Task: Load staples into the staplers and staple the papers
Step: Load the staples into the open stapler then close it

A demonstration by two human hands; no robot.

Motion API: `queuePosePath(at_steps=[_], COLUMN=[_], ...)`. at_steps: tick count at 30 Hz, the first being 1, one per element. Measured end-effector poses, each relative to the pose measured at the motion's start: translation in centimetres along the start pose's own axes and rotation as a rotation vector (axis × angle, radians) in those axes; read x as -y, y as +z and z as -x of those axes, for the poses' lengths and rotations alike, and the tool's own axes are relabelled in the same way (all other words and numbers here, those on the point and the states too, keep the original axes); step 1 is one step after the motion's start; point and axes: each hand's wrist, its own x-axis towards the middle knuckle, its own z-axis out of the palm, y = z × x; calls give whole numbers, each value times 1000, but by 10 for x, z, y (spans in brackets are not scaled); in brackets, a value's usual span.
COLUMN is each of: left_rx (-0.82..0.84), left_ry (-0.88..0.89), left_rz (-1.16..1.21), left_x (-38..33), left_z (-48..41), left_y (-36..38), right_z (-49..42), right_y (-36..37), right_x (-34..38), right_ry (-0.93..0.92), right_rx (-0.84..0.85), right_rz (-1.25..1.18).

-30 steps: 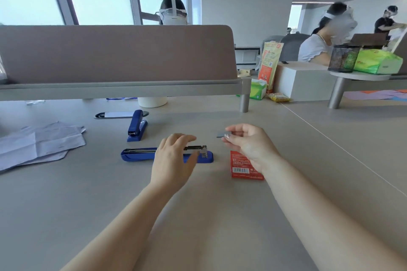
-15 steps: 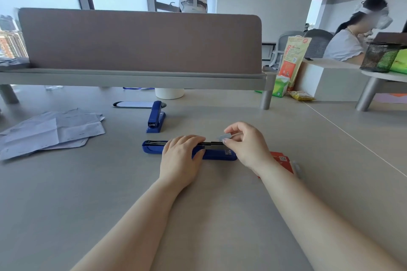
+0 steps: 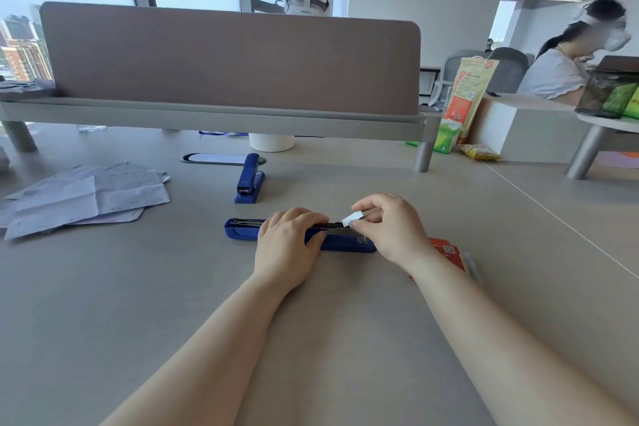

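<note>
A blue stapler lies folded out flat on the desk with its staple channel facing up. My left hand presses down on its middle and holds it. My right hand pinches a strip of staples just above the right part of the channel. A second blue stapler, closed, stands behind it. A loose pile of papers lies at the left. The red staple box lies behind my right wrist, partly hidden.
A brown divider panel on a grey rail crosses the desk behind the staplers. A white cup and a dark oval cable cover sit under it. Snack bags and a mesh pen holder are at the right. People sit beyond.
My right hand has carried the staple strip left and down to the open stapler's channel. My left hand has settled onto the stapler. The view has shifted so the staplers sit further right.
</note>
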Motion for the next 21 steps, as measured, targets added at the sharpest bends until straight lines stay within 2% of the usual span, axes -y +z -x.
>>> queuePosePath(at_steps=[8,14,21], left_rx=[0,14,19], left_ry=[-1,-3,-4], left_rz=[-5,-7,-18], left_x=[0,0,-1], left_z=[0,-2,0], left_y=[0,0,0], right_z=[-1,-2,-3], right_y=[0,-4,-5], right_x=[0,0,-3], right_ry=[3,51,6], right_rx=[10,41,80], right_rz=[97,78,179])
